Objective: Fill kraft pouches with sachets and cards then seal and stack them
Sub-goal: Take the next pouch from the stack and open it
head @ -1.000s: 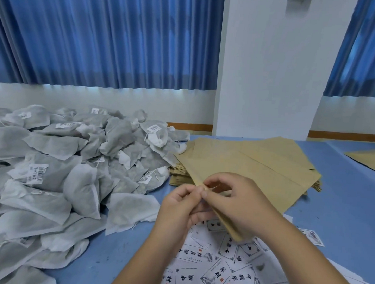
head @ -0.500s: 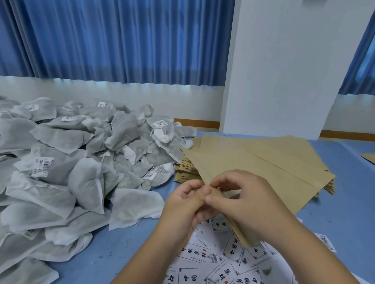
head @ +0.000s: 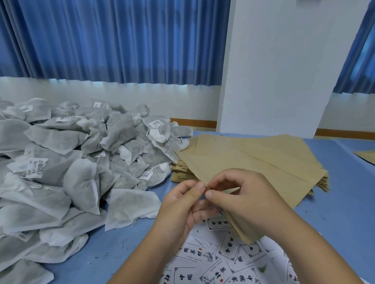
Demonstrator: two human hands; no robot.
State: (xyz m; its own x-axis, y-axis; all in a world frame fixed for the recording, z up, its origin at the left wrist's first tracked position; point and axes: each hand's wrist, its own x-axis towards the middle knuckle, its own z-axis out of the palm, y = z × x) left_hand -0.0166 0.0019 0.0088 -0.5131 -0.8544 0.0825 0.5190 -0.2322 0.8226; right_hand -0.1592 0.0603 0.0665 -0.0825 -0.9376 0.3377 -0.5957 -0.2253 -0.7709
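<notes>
Blue curtains (head: 101, 35) hung across the back wall, split by a white pillar (head: 282, 70), above a blue table (head: 346, 213). On the table's left side lay a wide heap of grey mesh sachets (head: 63, 168), several with barcode labels. Right of the heap sat a stack of flat kraft pouches (head: 181, 173), and a scatter of printed cards (head: 219, 272) covered the near edge under the wrists. One kraft pouch (head: 234, 169) was held tilted above the stack and the cards. Both hands met at its near edge: the left hand (head: 183, 208) pinched the paper between thumb and forefinger, and the right hand (head: 244, 200) pinched it just beside, its other fingers curled over the pouch.
</notes>
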